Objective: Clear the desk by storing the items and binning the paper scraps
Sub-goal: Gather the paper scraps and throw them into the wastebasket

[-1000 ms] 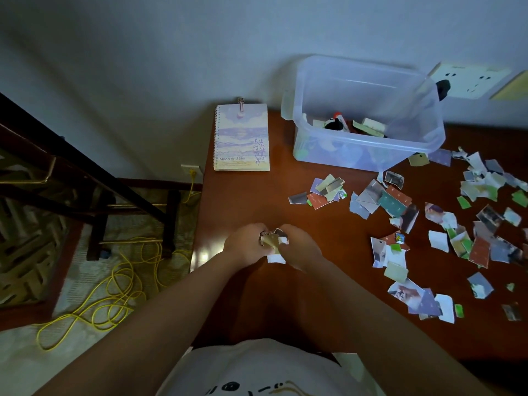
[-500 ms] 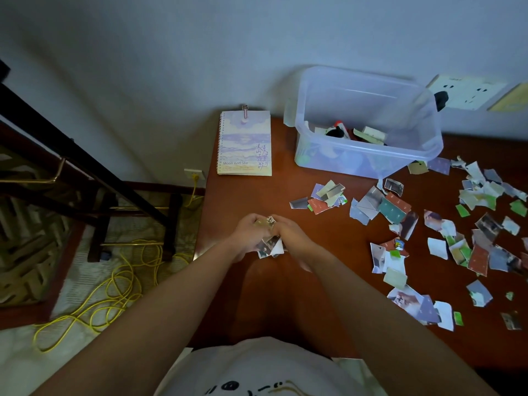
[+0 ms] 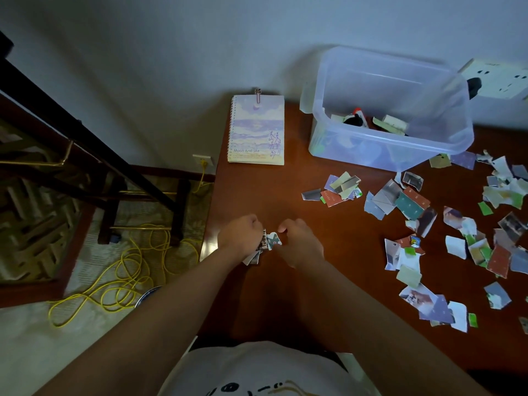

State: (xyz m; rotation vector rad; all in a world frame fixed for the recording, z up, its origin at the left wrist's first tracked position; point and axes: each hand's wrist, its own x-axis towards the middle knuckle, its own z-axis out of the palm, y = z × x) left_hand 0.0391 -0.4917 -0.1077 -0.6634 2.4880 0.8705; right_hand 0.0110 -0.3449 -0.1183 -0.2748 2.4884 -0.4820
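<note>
Scrap bundle (image 3: pixel 260 248) gripped in left hand (image 3: pixel 240 232), fingers curled round it, ends poking out below the fist. Right hand (image 3: pixel 297 241) just beside it, fingers curled, pinching one small scrap (image 3: pixel 273 240) with a green print. Both hands are low over the near left part of the table (image 3: pixel 285 201), which is reddish-brown wood. Whether the hands touch the table can't be told.

Loose scraps (image 3: pixel 411 207) are spread over the right half of the table, well apart from the hands: one small heap mid-table, more toward the right edge. Notebook (image 3: pixel 256 130) lies flat at the far left corner, against the wall. Clear box (image 3: pixel 385 150) stands at the back right, a few items in it; cloudy plastic, contents hard to make out.

Wall grey-white. Socket (image 3: pixel 497 78) with a black plug (image 3: pixel 474 85) is behind the box, cut off at the frame edge. Left of the table: dark wooden frame (image 3: pixel 85 155), yellow cable (image 3: pixel 128 270) coiled on a pale floor, running up to a low outlet (image 3: pixel 203 160).

Light is dim; scrap prints are mostly unreadable. The rightmost scraps are cut off by the frame.
</note>
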